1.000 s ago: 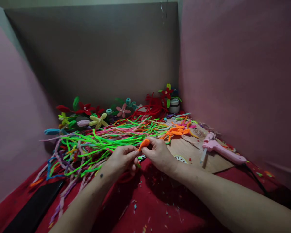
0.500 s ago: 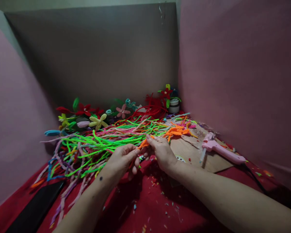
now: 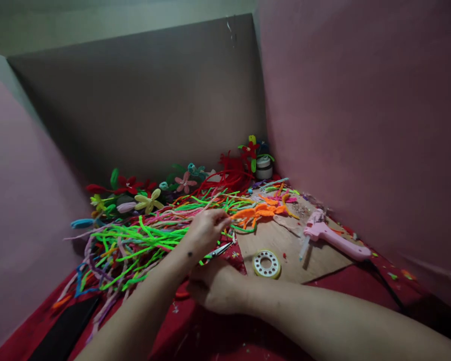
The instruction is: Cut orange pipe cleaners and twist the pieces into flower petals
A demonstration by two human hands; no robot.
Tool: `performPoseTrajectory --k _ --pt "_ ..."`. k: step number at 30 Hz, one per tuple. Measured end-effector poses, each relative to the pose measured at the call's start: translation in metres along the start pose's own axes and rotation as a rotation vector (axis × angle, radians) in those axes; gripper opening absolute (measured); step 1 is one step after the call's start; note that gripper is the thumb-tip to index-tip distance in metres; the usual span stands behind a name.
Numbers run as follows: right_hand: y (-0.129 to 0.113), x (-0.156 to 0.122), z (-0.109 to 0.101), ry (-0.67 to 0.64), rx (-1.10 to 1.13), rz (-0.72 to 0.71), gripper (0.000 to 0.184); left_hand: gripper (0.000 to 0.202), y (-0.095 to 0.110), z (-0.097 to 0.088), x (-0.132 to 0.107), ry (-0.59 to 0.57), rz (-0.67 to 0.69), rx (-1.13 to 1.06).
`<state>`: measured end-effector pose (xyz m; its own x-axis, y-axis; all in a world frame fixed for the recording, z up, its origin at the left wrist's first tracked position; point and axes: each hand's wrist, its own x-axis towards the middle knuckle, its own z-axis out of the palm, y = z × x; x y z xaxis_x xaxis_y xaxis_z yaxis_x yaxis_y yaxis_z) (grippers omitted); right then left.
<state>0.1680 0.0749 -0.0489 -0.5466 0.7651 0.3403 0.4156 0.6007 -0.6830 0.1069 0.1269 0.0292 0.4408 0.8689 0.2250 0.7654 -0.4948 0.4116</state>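
My left hand (image 3: 207,231) reaches forward over the pile, its fingertips pinched together at the near end of an orange fuzzy pipe-cleaner piece (image 3: 244,212). More orange looped pieces (image 3: 271,209) lie just beyond it. Closer to me, my right hand (image 3: 220,287) is low over the red cloth with curled fingers. Blur and shadow hide what those fingers do. Between the hands, a pair of scissors (image 3: 221,250) shows its blades; its handles are mostly covered. Bright green pipe cleaners (image 3: 150,236) spread under and left of my left forearm.
Right of my hands, a tape roll (image 3: 266,264) and a pink glue gun (image 3: 334,238) lie on a brown board (image 3: 304,271). Fuzzy flowers (image 3: 149,201) line the back, near a white jar (image 3: 263,168). A black flat object (image 3: 65,328) lies at left. Pink walls rise both sides.
My hands have separated: the left has moved forward with the orange piece to the other orange ones, the right back toward me. The scissors and tape roll show more fully.
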Motion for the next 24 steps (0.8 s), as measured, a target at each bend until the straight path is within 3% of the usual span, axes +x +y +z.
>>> performPoseTrajectory --k 1,5,9,16,24 --pt "0.000 -0.001 0.001 -0.037 -0.038 -0.019 0.021 0.028 0.004 0.007 0.009 -0.061 0.011 0.057" --pt "0.002 -0.003 -0.001 -0.076 0.003 -0.020 0.023 0.024 0.001 0.029 0.034 -0.056 0.006 0.190" --pt "0.001 -0.004 -0.005 -0.070 0.021 -0.052 0.021 0.027 -0.009 0.024 0.031 -0.004 -0.028 0.143" --pt "-0.004 -0.008 -0.003 0.049 0.025 -0.148 0.019 0.025 -0.035 -0.011 -0.003 0.149 -0.158 0.007" --pt "-0.003 -0.010 0.003 0.064 0.056 -0.158 0.020 0.032 -0.081 -0.087 -0.028 0.529 -0.318 -0.242"
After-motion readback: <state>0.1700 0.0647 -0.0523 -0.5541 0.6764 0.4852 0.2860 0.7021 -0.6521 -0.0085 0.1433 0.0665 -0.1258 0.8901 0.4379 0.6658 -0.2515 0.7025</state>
